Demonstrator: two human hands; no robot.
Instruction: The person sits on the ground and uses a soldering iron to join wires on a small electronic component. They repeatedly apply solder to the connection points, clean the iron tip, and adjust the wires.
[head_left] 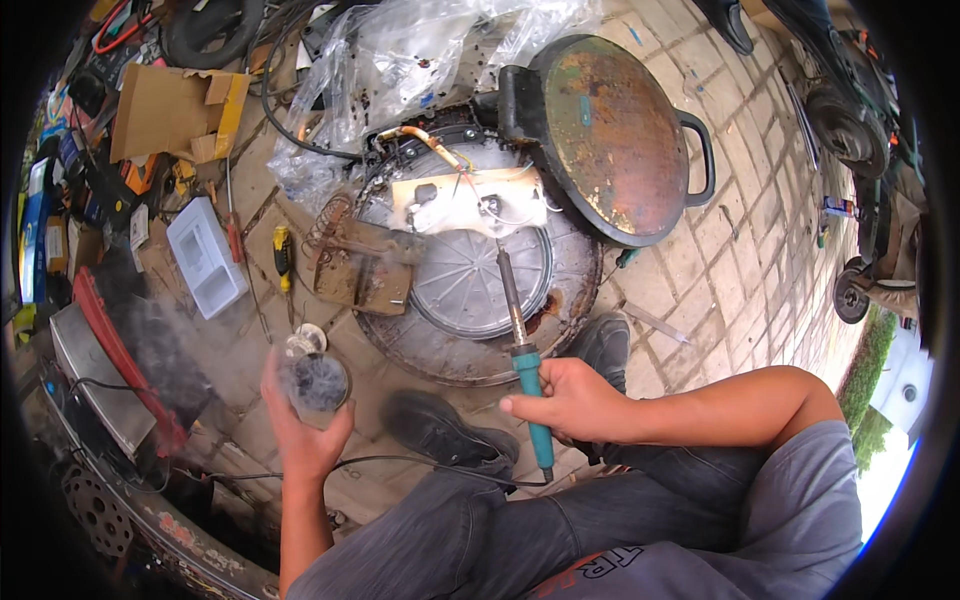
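Note:
My left hand (306, 432) is wrapped round a small round tin (318, 384) with a dark inside, and pale smoke drifts around it. In my right hand (590, 402) is a soldering iron (534, 412), gripped by its teal handle. The iron's tip points up at the lower edge of a cream-coloured plate (515, 205) with thin wires on it; smoke there hides whether they touch. The plate lies on an opened round appliance base (572, 290) with a ribbed metal disc (482, 290) in it. A thicker sheathed wire (425, 135) runs in from the base's far side.
A worn round pan lid (615, 140) with a black handle leans at the base's right. To the left lie a yellow-black screwdriver (283, 258), a white plastic tray (207, 257), a rusty metal bracket (375, 275) and a cardboard box (165, 112). The iron's cord (390, 459) crosses by my shoe.

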